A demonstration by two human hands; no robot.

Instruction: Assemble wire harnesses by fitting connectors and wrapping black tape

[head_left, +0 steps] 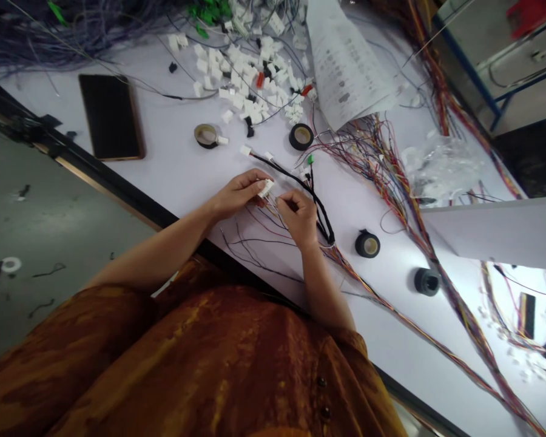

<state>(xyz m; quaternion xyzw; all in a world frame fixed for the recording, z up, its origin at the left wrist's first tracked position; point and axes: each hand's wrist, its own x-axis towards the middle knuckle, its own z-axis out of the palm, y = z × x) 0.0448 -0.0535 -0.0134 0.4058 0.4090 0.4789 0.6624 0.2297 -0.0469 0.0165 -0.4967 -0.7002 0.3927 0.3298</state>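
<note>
My left hand [236, 193] grips a small white plastic wire connector [266, 188] between thumb and fingers. My right hand [298, 215] sits just beside it, its fingertips pinching a thin wire [273, 209] close to the connector. Several thin red and black wires fan out beneath my hands across the white table [173, 115]. A black-wrapped wire harness [300, 191] curves past my right hand, ending in a white connector [246, 150]. A small green connector [310, 159] sits near its upper end.
A heap of white connectors [241, 79] lies ahead, beside a printed paper sheet [346, 60]. Several tape rolls, including one [367, 244], stand around. A black phone [111, 116] lies left. Coloured wire bundles [373, 164] and a clear plastic bag [441, 167] lie right.
</note>
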